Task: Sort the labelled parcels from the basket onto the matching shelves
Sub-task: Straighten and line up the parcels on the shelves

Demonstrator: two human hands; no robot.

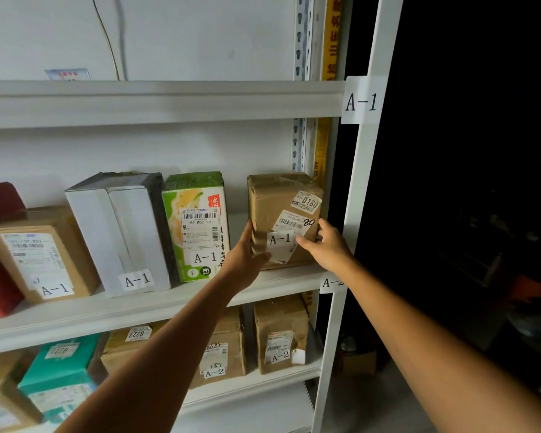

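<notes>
Parcel (283, 220) of brown cardboard, tagged A-1, stands on the shelf (138, 310) between both hands: left hand (247, 254) clasps its lower left edge, right hand (328, 245) its lower right corner.

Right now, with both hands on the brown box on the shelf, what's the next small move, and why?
Probably let go and draw both hands back. The brown box appears to rest on the shelf, its A-1 tag matching the green parcel beside it. The left hand and right hand hold its two sides.
</notes>
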